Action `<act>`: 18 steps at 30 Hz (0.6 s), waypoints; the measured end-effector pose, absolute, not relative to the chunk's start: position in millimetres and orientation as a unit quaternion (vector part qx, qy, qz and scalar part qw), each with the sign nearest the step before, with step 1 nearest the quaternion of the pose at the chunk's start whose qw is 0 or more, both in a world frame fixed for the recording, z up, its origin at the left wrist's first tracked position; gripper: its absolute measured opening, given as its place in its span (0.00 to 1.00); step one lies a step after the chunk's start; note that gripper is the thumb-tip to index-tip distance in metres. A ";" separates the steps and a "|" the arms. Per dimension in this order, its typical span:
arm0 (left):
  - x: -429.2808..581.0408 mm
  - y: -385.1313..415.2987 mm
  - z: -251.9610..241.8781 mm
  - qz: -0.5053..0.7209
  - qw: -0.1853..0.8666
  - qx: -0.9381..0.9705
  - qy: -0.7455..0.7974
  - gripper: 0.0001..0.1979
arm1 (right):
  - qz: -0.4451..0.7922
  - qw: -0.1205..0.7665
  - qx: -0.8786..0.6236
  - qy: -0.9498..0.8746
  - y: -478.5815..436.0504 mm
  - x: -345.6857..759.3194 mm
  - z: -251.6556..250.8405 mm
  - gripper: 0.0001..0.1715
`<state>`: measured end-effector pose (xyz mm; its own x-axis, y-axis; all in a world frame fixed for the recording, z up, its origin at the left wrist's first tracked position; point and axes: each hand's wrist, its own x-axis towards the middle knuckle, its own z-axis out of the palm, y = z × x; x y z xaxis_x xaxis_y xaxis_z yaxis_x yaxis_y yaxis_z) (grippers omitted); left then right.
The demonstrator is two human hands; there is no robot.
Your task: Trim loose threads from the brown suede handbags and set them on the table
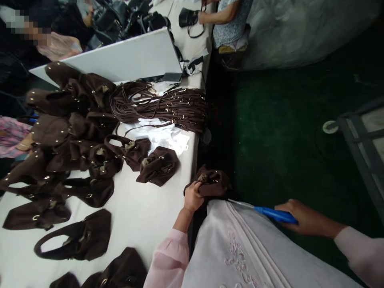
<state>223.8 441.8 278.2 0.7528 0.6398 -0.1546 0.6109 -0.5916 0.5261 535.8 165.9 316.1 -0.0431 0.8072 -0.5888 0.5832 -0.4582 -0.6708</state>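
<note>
My left hand [193, 197] is closed on a small dark brown bag [211, 182], held just off the right edge of the white table [144, 216] and against my pink top. Out to the right, above the green floor, my right hand [295, 218] grips the blue handle of a thin metal-tipped tool [271, 213]; its tip points left toward the bag. Several more brown bags with gold studs lie on the table, the nearest one [158, 165] being just left of my left hand.
A bundle of brown straps [168, 106] lies across the table's far end, with white packets [162, 136] in front of it and a white board [126, 58] behind. Another person [228, 20] handles a black bag farther along. A metal frame [363, 148] stands at right.
</note>
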 end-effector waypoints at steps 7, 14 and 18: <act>229.3 442.4 281.4 -0.071 0.256 0.959 0.103 0.04 | 0.476 0.114 -0.695 -0.526 223.8 572.8 313.9 0.10; 236.9 452.2 281.8 -0.078 0.209 0.975 0.015 0.06 | 0.516 0.163 -0.612 -0.577 292.0 538.4 317.6 0.15; 229.4 449.5 285.9 -0.059 0.198 0.978 0.029 0.07 | 0.513 0.096 -0.690 -0.502 272.2 555.9 289.0 0.11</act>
<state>229.4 449.5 285.9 0.9915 0.0333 -0.1259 0.0796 -0.9202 0.3832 555.9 272.2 289.0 -0.0304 0.7915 -0.6104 0.5942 -0.4768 -0.6478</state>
